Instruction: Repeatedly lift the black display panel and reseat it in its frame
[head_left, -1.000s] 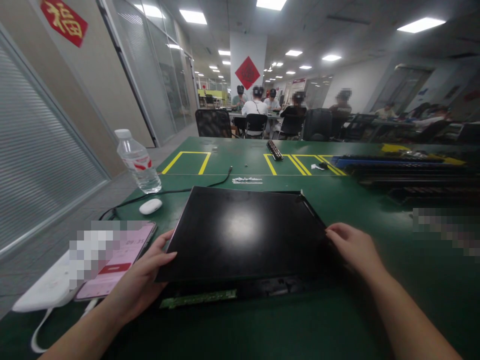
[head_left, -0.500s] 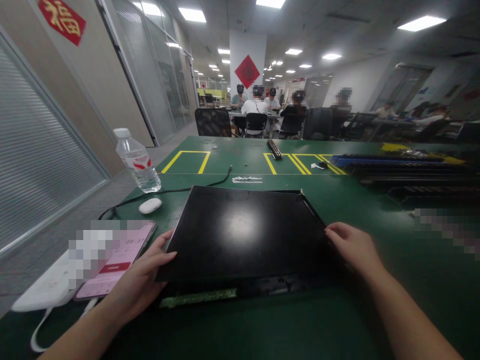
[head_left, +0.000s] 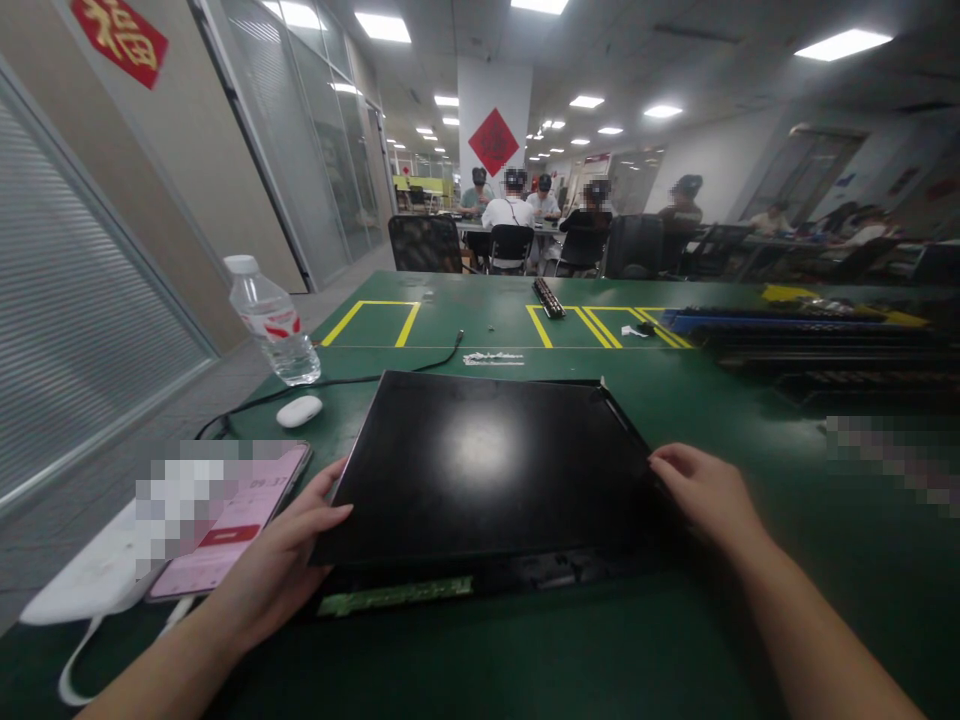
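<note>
A flat, glossy black screen panel [head_left: 420, 480] lies slightly askew over a black frame [head_left: 555, 575] on the table. Beneath its near edge a green circuit board strip [head_left: 397, 597] shows. My left hand [head_left: 304, 535] is closed on the panel's left edge, thumb on top and fingers partly hidden underneath. At the right side, my right hand [head_left: 694, 485] pinches the outer edge of the black frame, close beside the panel. Its lower fingers are hidden.
Left of the panel are a phone [head_left: 232, 530], a white device [head_left: 90, 570], a white oval case [head_left: 299, 411], a water bottle [head_left: 274, 325] and a black cable [head_left: 345, 380]. Dark strips [head_left: 795, 350] lie stacked at right on the green table [head_left: 480, 320]. People [head_left: 510, 212] sit beyond.
Almost nothing differs. Both hands keep their places on the panel and frame, and the view has shifted very slightly.
</note>
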